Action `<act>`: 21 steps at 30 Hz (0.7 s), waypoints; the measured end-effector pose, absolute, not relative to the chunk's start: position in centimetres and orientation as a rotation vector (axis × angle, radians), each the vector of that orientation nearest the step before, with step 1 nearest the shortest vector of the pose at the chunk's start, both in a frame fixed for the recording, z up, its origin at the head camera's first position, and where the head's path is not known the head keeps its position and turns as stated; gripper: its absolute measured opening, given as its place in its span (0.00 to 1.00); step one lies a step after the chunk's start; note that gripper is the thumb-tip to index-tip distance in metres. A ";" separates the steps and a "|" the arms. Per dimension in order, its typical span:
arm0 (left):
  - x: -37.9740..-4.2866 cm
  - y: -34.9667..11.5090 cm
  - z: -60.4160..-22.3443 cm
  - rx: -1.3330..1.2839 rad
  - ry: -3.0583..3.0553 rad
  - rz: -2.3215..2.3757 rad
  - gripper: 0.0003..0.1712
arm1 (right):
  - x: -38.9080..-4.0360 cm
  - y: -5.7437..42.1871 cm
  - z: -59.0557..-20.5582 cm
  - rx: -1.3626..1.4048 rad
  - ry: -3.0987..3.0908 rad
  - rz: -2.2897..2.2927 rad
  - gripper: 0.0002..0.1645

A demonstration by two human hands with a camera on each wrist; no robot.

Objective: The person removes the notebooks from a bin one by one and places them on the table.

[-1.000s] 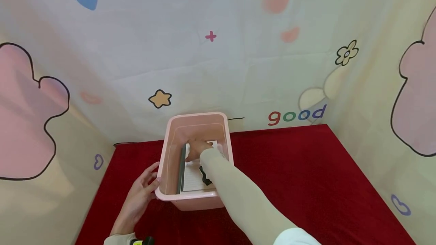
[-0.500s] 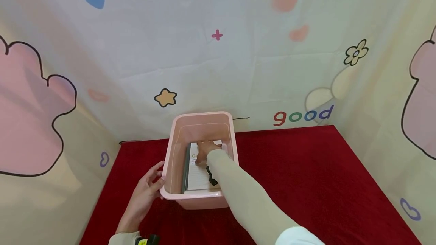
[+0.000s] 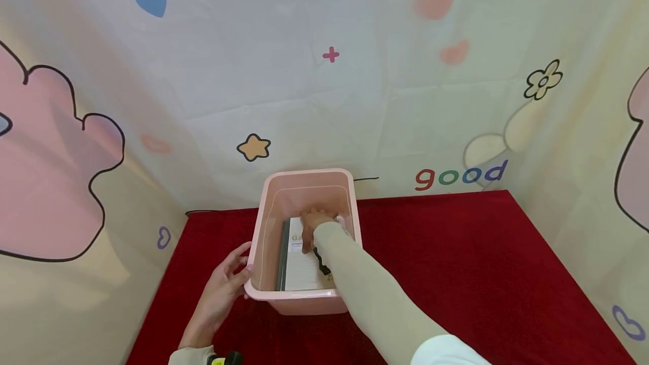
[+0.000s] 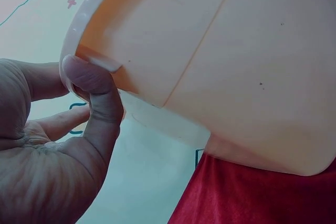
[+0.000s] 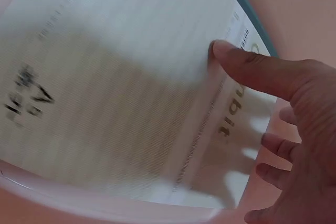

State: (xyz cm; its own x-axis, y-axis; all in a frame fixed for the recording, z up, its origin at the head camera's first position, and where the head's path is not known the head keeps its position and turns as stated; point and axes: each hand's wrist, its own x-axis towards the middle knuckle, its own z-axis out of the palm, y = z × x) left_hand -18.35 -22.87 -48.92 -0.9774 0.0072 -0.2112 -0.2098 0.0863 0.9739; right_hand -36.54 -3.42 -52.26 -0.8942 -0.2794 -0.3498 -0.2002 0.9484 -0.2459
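Note:
A pink plastic bin stands on the red cloth. My left hand pinches the bin's near left rim; in the left wrist view the thumb bends over that rim. A pale notebook with gold lettering and fine lines lies flat inside, a dark grey-green edge along its left side. My right hand reaches down into the bin at the notebook's far end. In the right wrist view, its thumb rests on the cover, while the other fingers are spread around the far edge, casting shadows on the paper.
Red cloth covers the table on both sides of the bin. Behind it hangs a pale backdrop with cartoon prints. A black strip shows beside the right sleeve, over the notebook. A black device with a yellow-green face sits at the left wrist.
My right hand has slid a little to the right over the notebook, uncovering some gold lettering in the head view. My left hand keeps its hold on the bin's rim. The whole view has shifted slightly.

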 end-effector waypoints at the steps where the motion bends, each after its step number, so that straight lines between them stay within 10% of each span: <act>1: -18.3 -22.8 -48.9 -0.205 2.189 2.011 0.32 | -36.6 -3.4 -52.2 -0.340 2.709 -0.281 0.60; 21: -18.4 -22.9 -48.9 -0.231 2.196 2.004 0.32 | -36.9 -4.3 -52.8 -0.311 2.661 -0.209 0.18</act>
State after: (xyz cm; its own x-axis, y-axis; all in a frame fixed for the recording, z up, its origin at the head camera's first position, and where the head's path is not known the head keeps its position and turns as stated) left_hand -18.37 -22.91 -48.88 -0.9754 -0.0068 -0.2202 -0.2199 0.0905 0.9713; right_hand -36.90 -4.35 -52.82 -0.8732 -0.2520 -0.4171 -0.1838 0.9630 -0.1970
